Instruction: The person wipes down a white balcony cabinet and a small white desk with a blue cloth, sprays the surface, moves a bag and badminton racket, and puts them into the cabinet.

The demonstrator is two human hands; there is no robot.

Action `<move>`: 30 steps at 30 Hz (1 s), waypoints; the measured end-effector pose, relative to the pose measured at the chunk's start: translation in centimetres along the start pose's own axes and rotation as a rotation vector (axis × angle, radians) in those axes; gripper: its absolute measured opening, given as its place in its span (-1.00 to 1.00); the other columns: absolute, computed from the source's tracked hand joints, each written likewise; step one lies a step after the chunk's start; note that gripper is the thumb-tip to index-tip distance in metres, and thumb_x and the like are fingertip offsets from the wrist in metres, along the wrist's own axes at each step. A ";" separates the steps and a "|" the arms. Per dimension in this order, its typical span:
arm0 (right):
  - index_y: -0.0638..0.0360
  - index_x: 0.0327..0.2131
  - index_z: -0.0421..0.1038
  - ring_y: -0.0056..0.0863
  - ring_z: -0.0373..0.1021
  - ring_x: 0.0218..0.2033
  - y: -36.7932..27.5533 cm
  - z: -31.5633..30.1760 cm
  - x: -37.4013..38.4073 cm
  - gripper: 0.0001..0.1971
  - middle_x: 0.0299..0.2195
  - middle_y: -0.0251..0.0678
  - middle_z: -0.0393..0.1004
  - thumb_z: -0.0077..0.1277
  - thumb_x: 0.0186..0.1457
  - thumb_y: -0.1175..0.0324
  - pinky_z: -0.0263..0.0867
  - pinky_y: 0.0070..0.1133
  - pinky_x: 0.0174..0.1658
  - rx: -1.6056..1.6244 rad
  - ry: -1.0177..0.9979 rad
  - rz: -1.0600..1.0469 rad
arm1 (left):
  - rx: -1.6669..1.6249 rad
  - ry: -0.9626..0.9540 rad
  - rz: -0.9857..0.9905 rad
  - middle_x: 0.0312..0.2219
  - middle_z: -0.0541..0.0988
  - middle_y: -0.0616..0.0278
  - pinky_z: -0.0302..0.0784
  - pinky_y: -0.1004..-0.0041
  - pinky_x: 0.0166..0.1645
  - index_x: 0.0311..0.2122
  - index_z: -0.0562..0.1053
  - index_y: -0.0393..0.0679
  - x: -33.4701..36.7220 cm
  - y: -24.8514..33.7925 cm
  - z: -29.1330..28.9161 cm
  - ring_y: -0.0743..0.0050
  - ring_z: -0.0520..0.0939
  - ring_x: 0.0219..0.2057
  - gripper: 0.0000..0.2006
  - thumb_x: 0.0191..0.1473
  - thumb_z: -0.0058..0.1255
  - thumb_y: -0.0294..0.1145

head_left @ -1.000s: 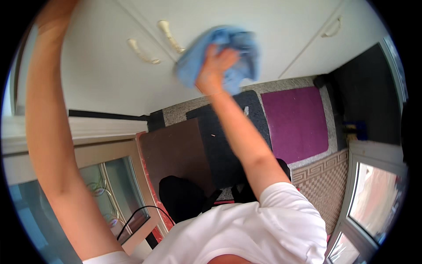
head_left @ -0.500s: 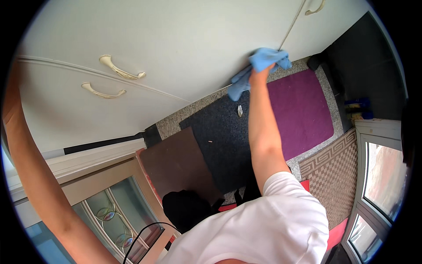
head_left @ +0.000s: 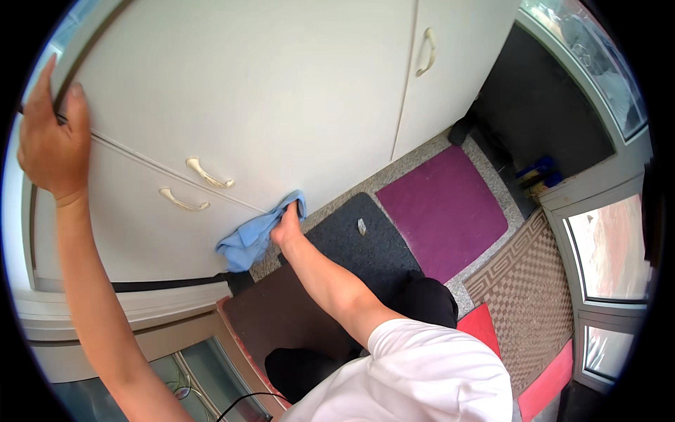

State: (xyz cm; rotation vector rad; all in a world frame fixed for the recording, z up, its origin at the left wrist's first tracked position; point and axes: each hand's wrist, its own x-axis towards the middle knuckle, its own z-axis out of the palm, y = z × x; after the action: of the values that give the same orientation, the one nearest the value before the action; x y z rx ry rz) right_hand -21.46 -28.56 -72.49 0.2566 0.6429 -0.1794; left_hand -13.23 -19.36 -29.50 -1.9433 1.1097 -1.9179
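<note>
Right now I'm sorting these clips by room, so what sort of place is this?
Probably a home entryway or enclosed porch: tall white cupboards with curved handles, several floor mats including a purple one, and glazed panels at the side.

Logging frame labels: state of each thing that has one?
left hand: gripping the cabinet's top edge
right hand: pressing blue cloth against the lower cabinet door
blue cloth: bunched
cabinet doors: closed
purple mat: flat on the floor
dark mat: flat
</note>
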 end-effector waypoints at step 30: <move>0.05 -0.09 0.33 -0.02 -0.01 0.13 -26.8 29.4 -22.9 -0.41 0.03 -0.07 0.16 0.03 -0.38 0.53 -0.15 -0.13 0.14 -1.755 -0.759 -2.187 | -0.144 -0.180 -0.219 -0.15 0.46 0.26 0.25 0.32 -0.07 -0.06 0.35 -0.04 1.1 4.0 -3.0 0.26 0.45 -0.12 -0.56 -0.16 -0.03 -0.43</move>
State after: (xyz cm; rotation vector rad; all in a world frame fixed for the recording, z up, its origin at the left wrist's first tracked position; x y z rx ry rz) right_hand -29.30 -60.70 -40.67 -2.2484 -0.1654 -1.5480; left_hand -17.62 -21.77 -30.67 -2.3507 1.0487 -1.7600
